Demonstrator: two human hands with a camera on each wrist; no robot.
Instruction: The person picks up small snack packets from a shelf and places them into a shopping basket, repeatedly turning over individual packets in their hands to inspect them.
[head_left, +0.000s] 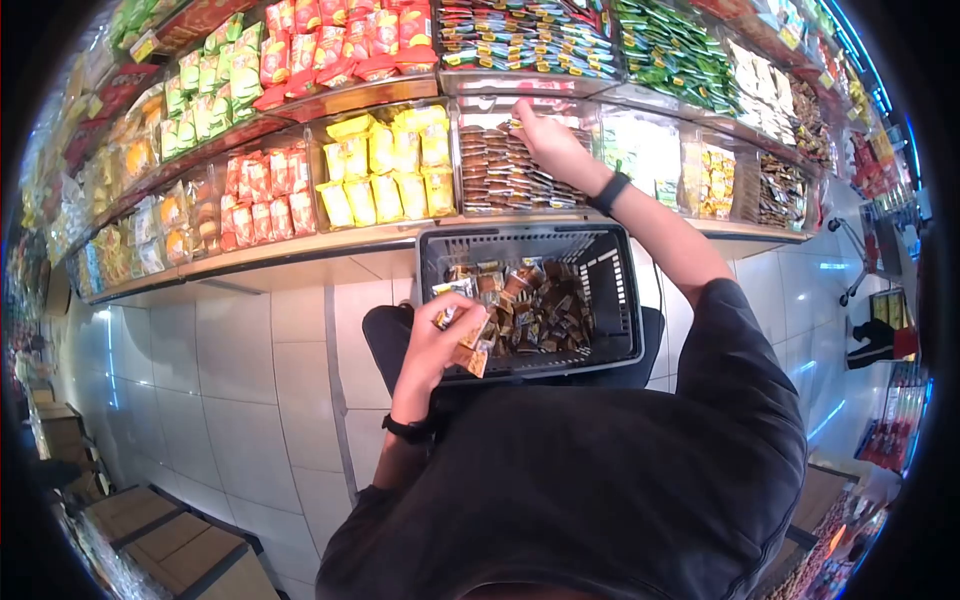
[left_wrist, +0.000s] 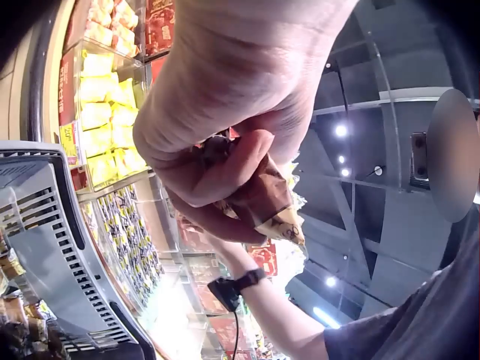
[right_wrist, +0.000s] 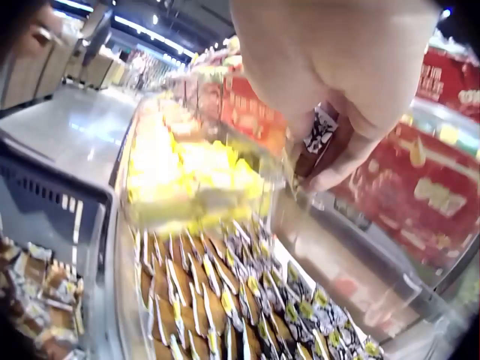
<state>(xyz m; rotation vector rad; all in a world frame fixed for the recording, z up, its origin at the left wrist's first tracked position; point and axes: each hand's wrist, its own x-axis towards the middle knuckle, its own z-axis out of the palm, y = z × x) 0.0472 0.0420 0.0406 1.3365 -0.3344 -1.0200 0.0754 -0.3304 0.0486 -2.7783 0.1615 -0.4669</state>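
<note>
1. Left hand (head_left: pixel 437 345), fingers curled round at least two snack packets (head_left: pixel 478 362), above one black basket (head_left: pixel 608 300)!
2. Right hand (head_left: pixel 553 145), fingers gripping at least one brown packet (right_wrist: pixel 321 133) at one shelf bin (head_left: pixel 458 165)!

My snack packet (left_wrist: pixel 266 196) shows brown and cream, my other packet (right_wrist: pixel 321 130) brown with black-and-white patterning; my shopping basket (head_left: pixel 520 231) is dark grey, my T-shirt (head_left: pixel 580 480) near-black.

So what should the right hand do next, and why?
Perhaps the right hand should set its packet among the neat rows of packets: it already pinches that packet close by, and the left hand holds more.
</note>
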